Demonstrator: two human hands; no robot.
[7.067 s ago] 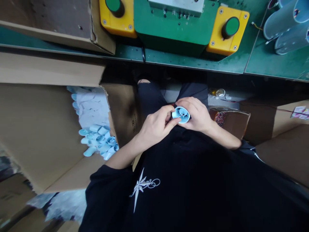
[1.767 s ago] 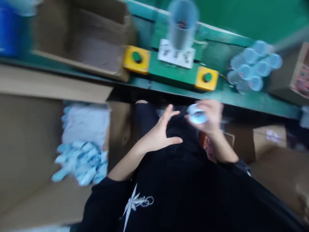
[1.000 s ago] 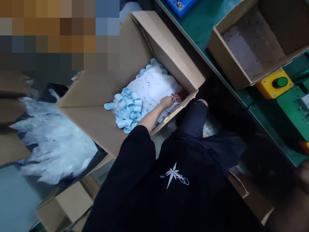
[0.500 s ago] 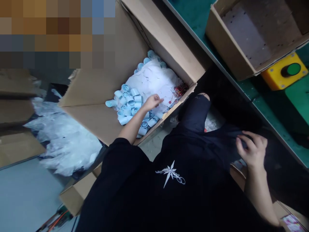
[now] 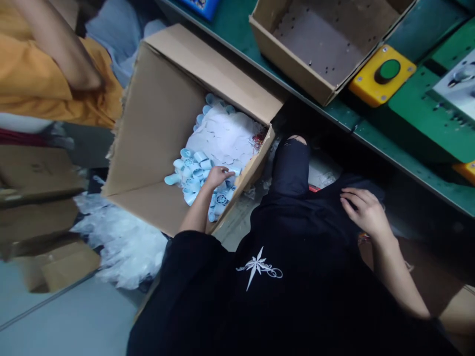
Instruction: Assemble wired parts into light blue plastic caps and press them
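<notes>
My left hand (image 5: 218,175) reaches down into a large open cardboard box (image 5: 159,118) on my left. Its fingers curl over a heap of several light blue plastic cylinders (image 5: 191,170); what they grip, if anything, is hidden. A white crumpled sheet (image 5: 226,136) covers the parts further in, with a small red tangle (image 5: 259,140) at the box corner. My right hand (image 5: 361,210) lies on my dark-clothed lap with fingers spread and nothing in it.
A shallow cardboard tray (image 5: 322,44) stands on the green bench (image 5: 374,133). Beside it are a yellow housing with a green push button (image 5: 382,74) and a green machine base (image 5: 426,106). A person in orange (image 5: 55,74) is at upper left. Clear plastic bags (image 5: 122,247) lie on the floor.
My left hand has drawn back from the white sheet onto the blue cylinders and curled its fingers. My right hand has settled flat on my lap. The view has swung slightly right.
</notes>
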